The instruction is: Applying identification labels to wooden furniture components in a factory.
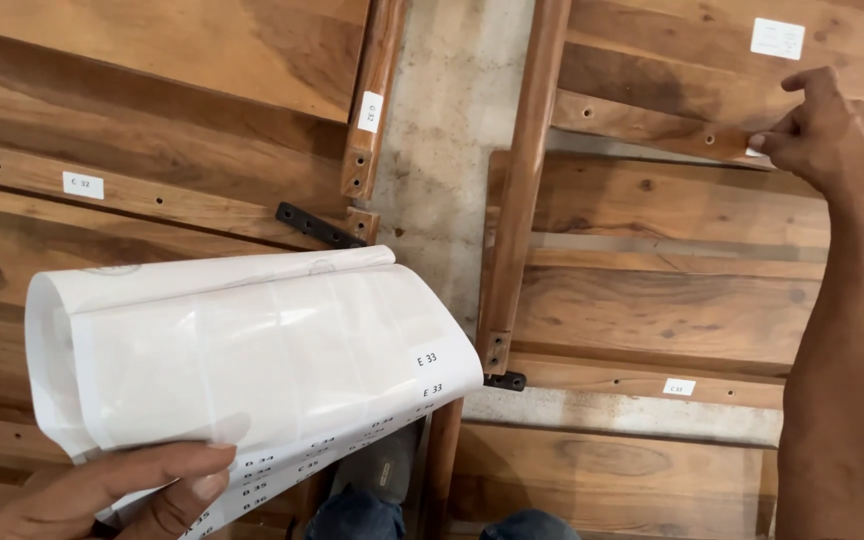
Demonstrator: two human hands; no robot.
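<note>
Looking down from my head camera, my left hand (117,490) sits at the bottom left, fingers and thumb clenched on the lower edge of a curled sheaf of white label sheets (252,345). The sheets bow upward and roll over at the left, with small printed stickers showing along their right and lower edges.

My right hand (822,125) is stretched out to the upper right. Its fingertips (767,143) pinch a small white sticker (754,151) against the end of a narrow wooden rail (652,127) with screw holes, which lies across a brown wooden panel (652,300). Another white label (778,38) is stuck on the board above it, and one more (679,387) sits on a lower rail.

On the left lie more wooden boards (152,200), one bearing a white label (83,185), with a black metal bracket (317,226) near a leg piece (372,100). Bare concrete floor (442,150) shows between the two groups. My shoe (382,470) peeks out under the sheets.
</note>
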